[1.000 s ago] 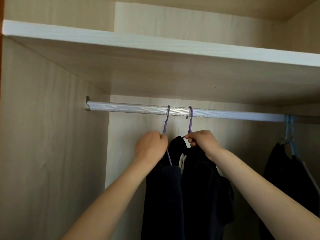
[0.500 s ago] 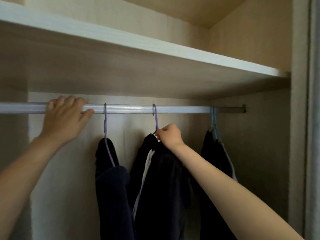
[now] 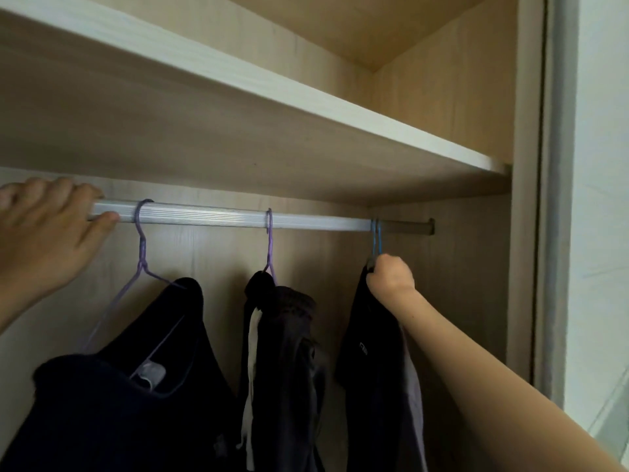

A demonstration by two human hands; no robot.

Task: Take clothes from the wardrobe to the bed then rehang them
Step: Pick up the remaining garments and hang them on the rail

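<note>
A silver wardrobe rail (image 3: 218, 218) runs under a wooden shelf. My left hand (image 3: 41, 240) grips the rail at its left end. A purple hanger (image 3: 141, 247) carries a dark top (image 3: 136, 396) at the left. A second purple hanger (image 3: 270, 243) holds dark trousers with a white drawstring (image 3: 286, 362) in the middle. At the right, two blue hanger hooks (image 3: 375, 238) sit on the rail with a dark garment (image 3: 371, 362) below. My right hand (image 3: 391, 277) is closed around the blue hangers' neck at the top of that garment.
The shelf (image 3: 306, 107) sits close above the rail. The wardrobe's right side panel (image 3: 469, 284) stands just beyond the blue hangers, with the door frame (image 3: 551, 233) and a pale wall to its right.
My right hand has left the middle purple hanger and moved right onto the blue hangers. The view has shifted closer and to the right. My left hand stays on the rail.
</note>
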